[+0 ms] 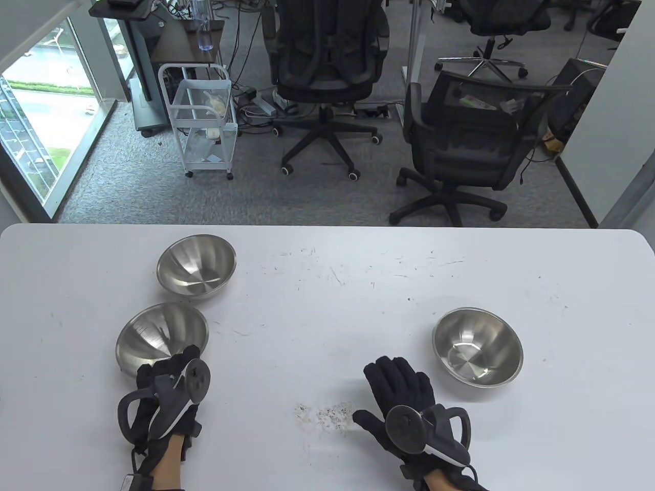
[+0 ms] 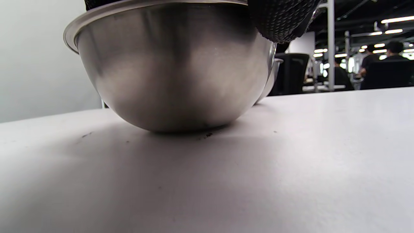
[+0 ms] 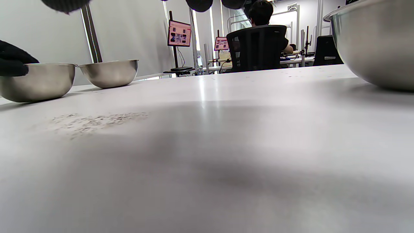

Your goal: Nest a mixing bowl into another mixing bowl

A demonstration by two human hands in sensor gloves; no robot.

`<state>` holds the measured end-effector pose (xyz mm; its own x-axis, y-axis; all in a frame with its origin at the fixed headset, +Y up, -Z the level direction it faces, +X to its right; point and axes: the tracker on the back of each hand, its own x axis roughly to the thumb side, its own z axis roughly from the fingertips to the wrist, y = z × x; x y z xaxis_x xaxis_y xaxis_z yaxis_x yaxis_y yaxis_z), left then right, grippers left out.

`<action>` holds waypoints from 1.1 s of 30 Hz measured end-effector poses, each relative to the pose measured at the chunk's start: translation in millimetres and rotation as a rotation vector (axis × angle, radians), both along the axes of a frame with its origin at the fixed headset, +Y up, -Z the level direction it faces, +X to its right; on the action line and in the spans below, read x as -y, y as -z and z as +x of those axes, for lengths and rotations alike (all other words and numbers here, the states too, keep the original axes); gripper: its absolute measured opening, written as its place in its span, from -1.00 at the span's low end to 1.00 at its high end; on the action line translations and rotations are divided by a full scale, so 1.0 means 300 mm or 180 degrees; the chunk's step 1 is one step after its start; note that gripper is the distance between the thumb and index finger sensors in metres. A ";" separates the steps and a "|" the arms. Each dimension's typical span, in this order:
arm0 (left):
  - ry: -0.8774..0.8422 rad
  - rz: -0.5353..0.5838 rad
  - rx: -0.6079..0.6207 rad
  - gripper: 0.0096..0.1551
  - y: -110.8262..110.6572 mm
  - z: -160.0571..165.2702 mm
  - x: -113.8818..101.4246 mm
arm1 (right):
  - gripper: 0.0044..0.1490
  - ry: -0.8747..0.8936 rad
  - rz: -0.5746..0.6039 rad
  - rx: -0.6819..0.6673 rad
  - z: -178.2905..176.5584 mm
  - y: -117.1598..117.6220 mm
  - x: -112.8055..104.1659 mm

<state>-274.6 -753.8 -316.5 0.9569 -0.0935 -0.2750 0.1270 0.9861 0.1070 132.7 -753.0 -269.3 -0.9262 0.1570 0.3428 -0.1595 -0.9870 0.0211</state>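
Three steel mixing bowls stand upright on the white table (image 1: 327,286). One is far left (image 1: 196,266), one near left (image 1: 161,335) and one at the right (image 1: 477,347). My left hand (image 1: 166,365) grips the near rim of the near-left bowl, which sits on the table. In the left wrist view this bowl (image 2: 174,71) fills the frame, with a gloved finger (image 2: 281,19) over its rim. My right hand (image 1: 396,381) rests flat and open on the table, left of the right bowl, holding nothing. The right wrist view shows the right bowl (image 3: 375,42) close by.
A patch of grey specks (image 1: 325,414) lies on the table between my hands. Office chairs (image 1: 327,76) and a white cart (image 1: 202,120) stand on the floor beyond the table's far edge. The two left bowls stand close together.
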 end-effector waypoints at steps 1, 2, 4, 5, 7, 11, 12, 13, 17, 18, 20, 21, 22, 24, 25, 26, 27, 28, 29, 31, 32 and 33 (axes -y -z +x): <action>0.0015 0.0092 -0.0043 -0.55 0.000 0.000 -0.002 | 0.08 0.0002 -0.0002 -0.0003 0.000 0.000 0.000; 0.0014 0.0140 -0.0085 -0.60 -0.001 -0.002 -0.003 | 0.08 0.0002 -0.0001 -0.0004 -0.001 0.000 0.000; -0.0072 0.0245 -0.0141 -0.60 -0.004 -0.005 -0.004 | 0.09 0.0000 0.0005 -0.0007 -0.001 -0.001 -0.001; -0.0098 0.0260 -0.0151 -0.60 -0.003 -0.006 -0.005 | 0.09 0.0002 0.0007 -0.0008 -0.001 -0.001 -0.001; -0.0100 0.0310 -0.0169 -0.60 -0.005 -0.009 -0.006 | 0.09 0.0005 0.0008 -0.0012 -0.001 0.000 -0.001; -0.0122 0.0377 -0.0164 -0.60 -0.008 -0.008 -0.013 | 0.09 0.0008 0.0026 -0.0018 -0.002 -0.001 -0.002; -0.0126 0.0383 -0.0156 -0.60 -0.010 -0.006 -0.016 | 0.09 0.0008 0.0029 -0.0019 -0.002 -0.001 -0.002; -0.0125 0.0390 -0.0137 -0.60 -0.012 -0.002 -0.021 | 0.09 0.0008 0.0028 -0.0021 -0.002 -0.001 -0.002; -0.0181 0.0490 -0.0027 -0.60 -0.027 0.021 -0.049 | 0.09 0.0017 0.0038 -0.0024 -0.001 -0.002 -0.003; -0.0183 0.0510 -0.0003 -0.60 -0.029 0.027 -0.054 | 0.09 0.0017 0.0040 -0.0024 -0.002 -0.002 -0.003; -0.0168 0.0563 0.0090 -0.60 -0.037 0.051 -0.069 | 0.09 0.0021 0.0045 -0.0021 -0.001 -0.002 -0.004; -0.0150 0.0585 0.0132 -0.60 -0.040 0.063 -0.075 | 0.09 0.0024 0.0049 -0.0020 -0.001 -0.002 -0.003; -0.0135 0.0602 0.0174 -0.60 -0.043 0.076 -0.080 | 0.09 0.0025 0.0051 -0.0020 0.000 -0.002 -0.004; -0.0104 0.0632 0.0305 -0.59 -0.050 0.111 -0.091 | 0.09 0.0031 0.0061 -0.0015 0.001 -0.003 -0.005; -0.0071 0.0642 0.0407 -0.59 -0.054 0.136 -0.097 | 0.09 0.0034 0.0068 -0.0012 0.003 -0.004 -0.007; -0.0055 0.0650 0.0462 -0.59 -0.056 0.151 -0.101 | 0.09 0.0035 0.0073 -0.0009 0.003 -0.004 -0.007; -0.0039 0.0676 0.0541 -0.59 -0.062 0.177 -0.106 | 0.09 0.0039 0.0081 -0.0005 0.005 -0.004 -0.008; -0.0021 0.0702 0.0623 -0.59 -0.066 0.202 -0.111 | 0.09 0.0046 0.0087 0.0000 0.007 -0.005 -0.009; -0.0013 0.0709 0.0678 -0.59 -0.069 0.219 -0.115 | 0.09 0.0052 0.0089 0.0002 0.008 -0.005 -0.009; 0.0003 0.0752 0.0812 -0.59 -0.077 0.263 -0.122 | 0.09 0.0063 0.0097 0.0010 0.011 -0.005 -0.011; 0.0005 0.0779 0.0866 -0.59 -0.080 0.280 -0.124 | 0.09 0.0069 0.0103 0.0014 0.012 -0.006 -0.012; -0.0005 0.0792 0.0934 -0.59 -0.082 0.303 -0.127 | 0.09 0.0078 0.0108 0.0019 0.014 -0.006 -0.013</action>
<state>-183.7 -715.7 -291.9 0.9984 -0.0569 -0.0034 0.0540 0.9256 0.3747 137.0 -749.0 -267.6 -0.9242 0.1681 0.3429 -0.1838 -0.9829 -0.0134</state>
